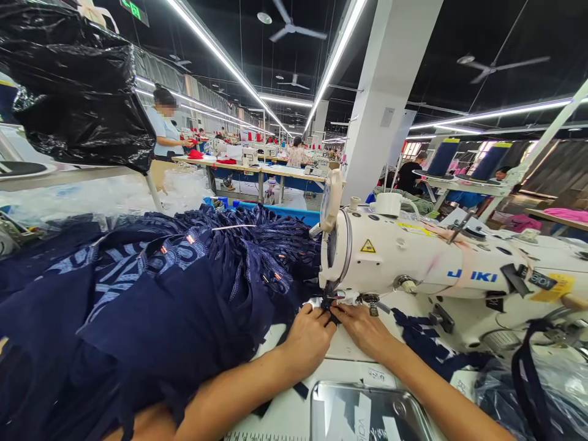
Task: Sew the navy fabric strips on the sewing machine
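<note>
My left hand (309, 338) is closed, its fingers curled at the presser foot of a white sewing machine (376, 251). From the other side my right hand (365, 329) meets it, thumb and fingers pinched together. Between the fingertips is a dark navy piece of fabric (329, 306), right under the needle area; its exact shape is hidden by my fingers. A big heap of navy garments (184, 318) with light-blue pattern and lace-like trim lies to the left, against my left forearm.
A metal tray (367, 416) with white labels sits in front of me. Navy strips (427, 343) and a clear plastic bag (505, 392) lie at right. Thread cones (443, 158) stand behind the machine. A black plastic-covered object (82, 86) rises at left. Another person (165, 131) works farther back.
</note>
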Action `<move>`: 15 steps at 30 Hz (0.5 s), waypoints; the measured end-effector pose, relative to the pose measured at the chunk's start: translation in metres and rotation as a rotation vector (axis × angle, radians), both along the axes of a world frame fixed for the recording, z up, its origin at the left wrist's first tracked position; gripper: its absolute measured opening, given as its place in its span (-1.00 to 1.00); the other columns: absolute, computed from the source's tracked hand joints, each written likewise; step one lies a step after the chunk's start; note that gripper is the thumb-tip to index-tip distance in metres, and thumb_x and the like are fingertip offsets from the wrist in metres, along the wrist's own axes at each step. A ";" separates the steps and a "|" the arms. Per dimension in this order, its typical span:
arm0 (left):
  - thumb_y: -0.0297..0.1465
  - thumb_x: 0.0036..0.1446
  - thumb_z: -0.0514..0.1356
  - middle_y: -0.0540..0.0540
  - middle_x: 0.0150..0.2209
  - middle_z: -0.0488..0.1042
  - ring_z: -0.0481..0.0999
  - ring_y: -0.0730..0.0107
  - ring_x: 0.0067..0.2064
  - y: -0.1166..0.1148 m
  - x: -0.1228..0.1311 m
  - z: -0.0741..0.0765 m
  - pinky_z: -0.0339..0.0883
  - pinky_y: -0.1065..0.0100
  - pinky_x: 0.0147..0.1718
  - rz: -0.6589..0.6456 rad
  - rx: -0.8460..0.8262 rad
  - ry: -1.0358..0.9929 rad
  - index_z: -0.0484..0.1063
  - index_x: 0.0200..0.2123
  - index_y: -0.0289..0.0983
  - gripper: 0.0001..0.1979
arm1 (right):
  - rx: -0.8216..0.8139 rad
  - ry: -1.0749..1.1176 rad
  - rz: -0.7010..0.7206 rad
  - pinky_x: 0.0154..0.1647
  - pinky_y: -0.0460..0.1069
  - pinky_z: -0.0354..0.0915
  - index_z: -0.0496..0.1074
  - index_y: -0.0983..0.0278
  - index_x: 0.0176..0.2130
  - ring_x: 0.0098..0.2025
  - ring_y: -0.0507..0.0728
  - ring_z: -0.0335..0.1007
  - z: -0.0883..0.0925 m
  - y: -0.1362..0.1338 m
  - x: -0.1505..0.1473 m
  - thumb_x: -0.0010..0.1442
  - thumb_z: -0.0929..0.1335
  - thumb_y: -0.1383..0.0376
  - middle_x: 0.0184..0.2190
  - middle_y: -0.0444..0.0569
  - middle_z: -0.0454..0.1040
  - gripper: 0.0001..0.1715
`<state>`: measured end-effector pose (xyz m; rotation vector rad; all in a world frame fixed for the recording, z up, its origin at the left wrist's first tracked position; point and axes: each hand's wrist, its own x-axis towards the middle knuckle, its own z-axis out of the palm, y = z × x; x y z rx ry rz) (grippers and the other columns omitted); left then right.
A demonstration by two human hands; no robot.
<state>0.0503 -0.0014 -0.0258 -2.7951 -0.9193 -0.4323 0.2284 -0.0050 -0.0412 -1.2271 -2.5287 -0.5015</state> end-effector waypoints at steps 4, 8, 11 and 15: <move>-0.56 0.11 0.07 -0.15 -0.27 0.48 0.39 0.24 -0.22 0.000 0.002 0.001 0.14 0.21 -0.23 0.033 -0.014 0.011 0.39 -0.31 -0.36 -0.88 | 0.022 -0.017 -0.014 -0.28 0.04 0.36 0.37 0.33 -0.04 -0.21 0.18 0.39 0.006 0.000 -0.003 0.12 0.17 0.52 -0.15 0.15 0.45 -0.57; -0.58 0.11 0.05 -0.15 -0.25 0.47 0.38 0.26 -0.20 -0.004 -0.001 0.001 0.10 0.21 -0.18 0.017 -0.002 -0.039 0.37 -0.23 -0.37 -0.83 | 0.027 -0.014 -0.034 -0.30 0.03 0.36 0.38 0.32 -0.06 -0.24 0.18 0.40 0.008 0.000 -0.004 0.10 0.17 0.51 -0.18 0.12 0.47 -0.57; -0.61 0.08 0.06 -0.10 -0.24 0.47 0.37 0.28 -0.17 -0.006 -0.009 0.002 0.08 0.22 -0.16 -0.034 -0.046 -0.090 0.35 -0.20 -0.34 -0.79 | 0.003 0.037 -0.040 -0.29 0.02 0.36 0.39 0.33 -0.08 -0.25 0.17 0.40 0.007 -0.001 -0.004 0.10 0.20 0.49 -0.23 0.12 0.48 -0.60; -0.65 0.01 0.08 -0.04 -0.30 0.48 0.37 0.30 -0.18 0.002 -0.024 0.008 0.06 0.25 -0.17 -0.055 -0.149 -0.113 0.38 -0.27 -0.30 -0.77 | -0.011 0.175 0.015 -0.25 0.02 0.36 0.43 0.32 -0.16 -0.23 0.14 0.39 0.006 -0.003 -0.004 0.14 0.20 0.42 -0.23 0.08 0.47 -0.69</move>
